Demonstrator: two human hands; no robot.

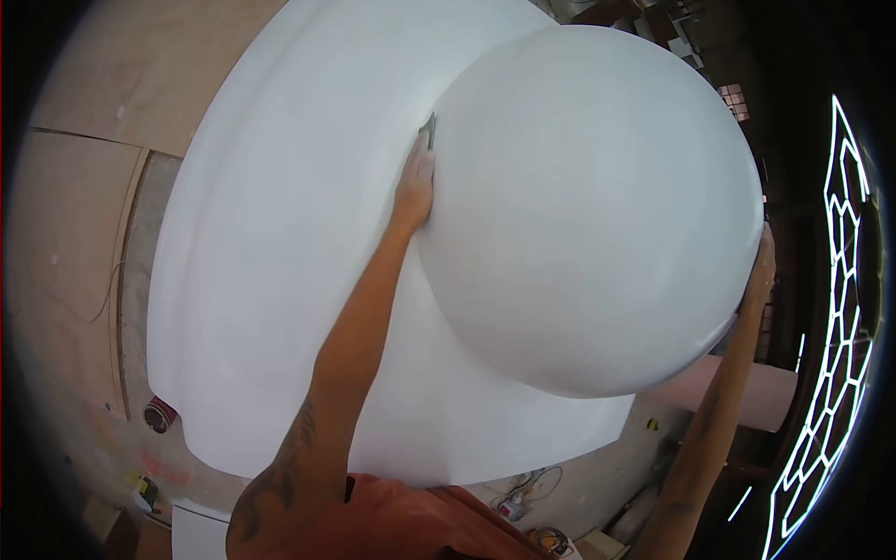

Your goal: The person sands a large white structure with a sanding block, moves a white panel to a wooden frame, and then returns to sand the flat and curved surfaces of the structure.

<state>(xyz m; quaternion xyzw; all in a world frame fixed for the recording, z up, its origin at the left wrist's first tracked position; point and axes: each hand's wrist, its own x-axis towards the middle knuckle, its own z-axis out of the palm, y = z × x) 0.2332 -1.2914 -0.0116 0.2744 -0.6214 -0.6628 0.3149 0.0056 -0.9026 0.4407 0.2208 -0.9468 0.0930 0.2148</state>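
Fingers nearly straight, a person's left hand holds a grey pad along the left edge of a white dome, right of centre; the right hand, partly hidden, braces the far edge, its grip unclear. Light, even pressure should suit the curve.

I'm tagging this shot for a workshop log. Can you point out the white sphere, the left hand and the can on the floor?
White sphere [593, 210]: head view, middle of its curved surface.
Left hand [415, 187]: head view, middle of the hand.
Can [157, 418]: head view, its dark round end.
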